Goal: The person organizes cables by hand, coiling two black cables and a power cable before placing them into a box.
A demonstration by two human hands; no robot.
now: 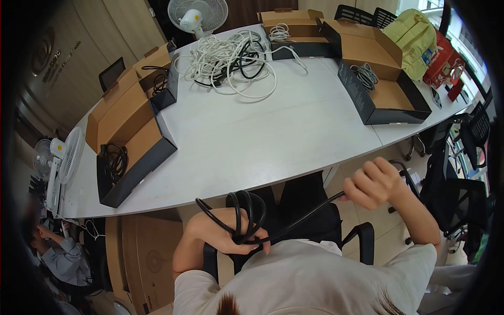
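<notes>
A black cable runs between my two hands, in front of my chest and just off the table's near edge. Several loops of it are wrapped around my left hand, whose fingers curl on the cable. My right hand is closed in a fist on the stretch leading away to the right, raised higher than the left. A further piece of the cable hangs behind my right wrist. Toward the back of the table lies a tangled heap of white cables with some black ones mixed in.
Open dark boxes with brown insides stand on the white table: a left one with a coiled black cable, a right one with a grey coil, others behind. Fans, bags and chairs surround it. A person sits lower left.
</notes>
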